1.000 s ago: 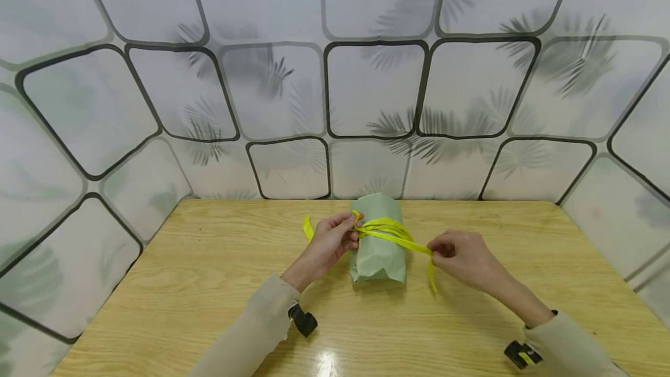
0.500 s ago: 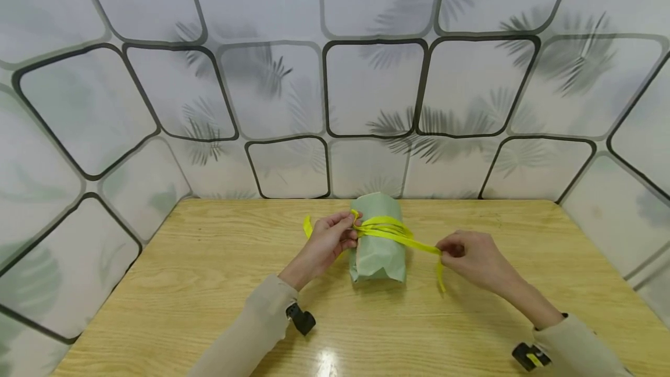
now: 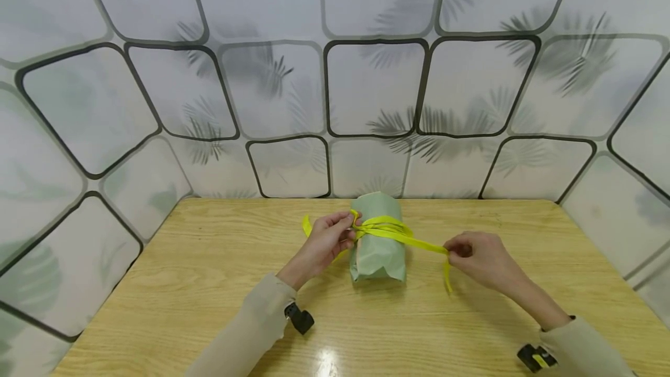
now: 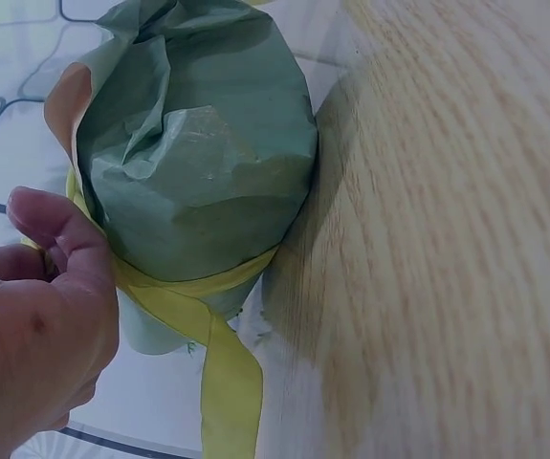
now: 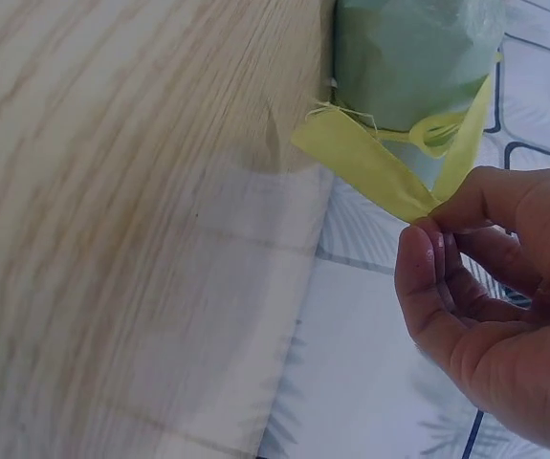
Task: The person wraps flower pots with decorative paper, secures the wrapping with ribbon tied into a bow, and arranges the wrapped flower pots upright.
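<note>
A parcel wrapped in pale green paper (image 3: 378, 260) lies on the table, its crumpled folded end showing in the left wrist view. Yellow ribbon (image 3: 384, 226) circles its middle in several strands. At the parcel's left side my left hand (image 3: 327, 240) pinches the ribbon between thumb and fingers; a small loop stands above the fingertips. To the right, my right hand (image 3: 481, 258) pinches the ribbon near its end, and the stretch back to the parcel is drawn out straight. In the right wrist view a frayed ribbon tail (image 5: 361, 163) sticks out past the fingertips.
The wooden table (image 3: 220, 284) reaches back to a wall covering (image 3: 377, 92) with dark outlined shapes and leaf prints. Another ribbon tail (image 3: 306, 226) extends left behind the left hand. Black wrist cameras (image 3: 299, 319) are strapped at both sleeves.
My right hand has moved to the right with the ribbon, lengthening the stretch between it and the parcel. The left hand and the parcel have stayed nearly in place.
</note>
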The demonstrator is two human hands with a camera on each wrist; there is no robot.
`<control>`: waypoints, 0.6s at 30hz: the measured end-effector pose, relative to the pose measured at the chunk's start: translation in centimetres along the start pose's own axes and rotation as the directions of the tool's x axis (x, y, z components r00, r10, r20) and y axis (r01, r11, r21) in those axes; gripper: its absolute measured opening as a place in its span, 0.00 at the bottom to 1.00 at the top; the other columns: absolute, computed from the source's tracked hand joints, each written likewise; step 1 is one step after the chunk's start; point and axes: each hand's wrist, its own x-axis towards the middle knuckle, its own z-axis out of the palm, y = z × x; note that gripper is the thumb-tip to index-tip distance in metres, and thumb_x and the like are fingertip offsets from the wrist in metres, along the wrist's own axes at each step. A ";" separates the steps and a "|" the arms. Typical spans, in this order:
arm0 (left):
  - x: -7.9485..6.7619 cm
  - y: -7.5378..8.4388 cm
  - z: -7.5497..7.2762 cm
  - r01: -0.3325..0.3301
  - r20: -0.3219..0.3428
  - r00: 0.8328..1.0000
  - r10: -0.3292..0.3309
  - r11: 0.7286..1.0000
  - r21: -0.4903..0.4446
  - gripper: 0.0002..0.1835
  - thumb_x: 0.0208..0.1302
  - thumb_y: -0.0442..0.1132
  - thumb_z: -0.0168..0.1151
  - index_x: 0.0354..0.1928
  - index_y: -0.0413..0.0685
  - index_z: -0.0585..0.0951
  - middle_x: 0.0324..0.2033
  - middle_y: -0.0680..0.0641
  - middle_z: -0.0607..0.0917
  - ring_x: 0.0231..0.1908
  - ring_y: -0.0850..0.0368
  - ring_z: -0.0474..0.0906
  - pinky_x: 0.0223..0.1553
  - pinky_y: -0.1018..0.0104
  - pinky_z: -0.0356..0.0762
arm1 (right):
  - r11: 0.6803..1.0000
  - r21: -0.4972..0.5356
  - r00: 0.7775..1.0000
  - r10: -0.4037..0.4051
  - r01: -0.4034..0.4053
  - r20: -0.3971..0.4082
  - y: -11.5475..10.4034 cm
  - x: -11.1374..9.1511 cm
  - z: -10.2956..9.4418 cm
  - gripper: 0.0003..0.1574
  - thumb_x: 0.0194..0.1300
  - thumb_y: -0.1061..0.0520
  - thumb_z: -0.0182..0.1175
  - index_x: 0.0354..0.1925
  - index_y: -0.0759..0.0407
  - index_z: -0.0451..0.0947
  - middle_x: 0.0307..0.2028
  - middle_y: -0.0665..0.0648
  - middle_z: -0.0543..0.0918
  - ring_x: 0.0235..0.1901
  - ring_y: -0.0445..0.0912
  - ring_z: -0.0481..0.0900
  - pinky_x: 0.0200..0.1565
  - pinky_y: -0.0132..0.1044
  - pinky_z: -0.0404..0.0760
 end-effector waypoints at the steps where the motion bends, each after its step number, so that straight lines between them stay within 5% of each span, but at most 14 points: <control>1: 0.0 0.0 0.0 -0.001 0.003 1.000 0.001 1.000 0.001 0.19 0.83 0.39 0.46 0.67 0.38 0.75 0.42 0.56 0.82 0.30 0.68 0.75 0.29 0.77 0.75 | 1.000 -0.001 1.000 0.007 -0.007 0.002 0.1 0.0 0.0 0.09 0.62 0.63 0.66 0.41 0.60 0.89 0.35 0.52 0.89 0.32 0.40 0.81 0.32 0.31 0.78; 18: -0.2 0.0 -0.1 -0.010 0.006 1.000 0.009 1.000 0.004 0.20 0.83 0.39 0.47 0.67 0.38 0.74 0.43 0.55 0.82 0.30 0.68 0.75 0.31 0.77 0.76 | 0.999 -0.011 0.999 0.038 -0.038 0.014 1.7 -0.1 -0.9 0.09 0.65 0.61 0.66 0.43 0.61 0.89 0.36 0.55 0.89 0.33 0.44 0.83 0.32 0.33 0.78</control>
